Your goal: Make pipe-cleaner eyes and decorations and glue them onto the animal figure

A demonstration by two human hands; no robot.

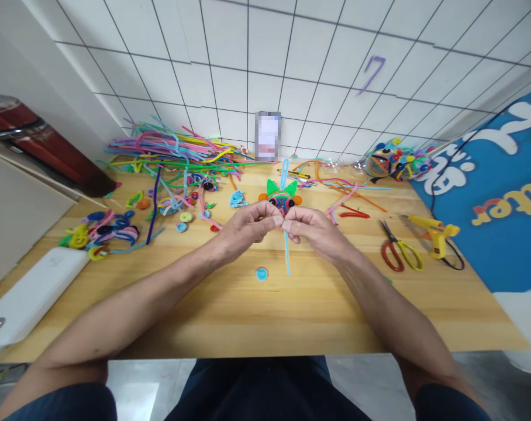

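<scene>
Fingertips of my left hand (259,225) and my right hand (307,228) meet in a pinch over the middle of the table. Both are closed at the lower edge of a colourful pipe-cleaner mask (282,196) with green pointed ears, orange round sides and dark eyes. The fingers cover its lower part. A light blue pipe cleaner (287,257) runs down from beneath the fingers, and a light blue loop (285,168) stands above the ears. On the table below my hands lies a blue button (261,273).
Left lie bundled pipe cleaners (173,146), a finished-looking craft piece (111,228), a white power bank (37,292) and a red thermos (50,146). To the right are scissors (399,251), a yellow glue gun (438,234) and red pliers-like handles (354,214). A phone (268,135) leans at the back.
</scene>
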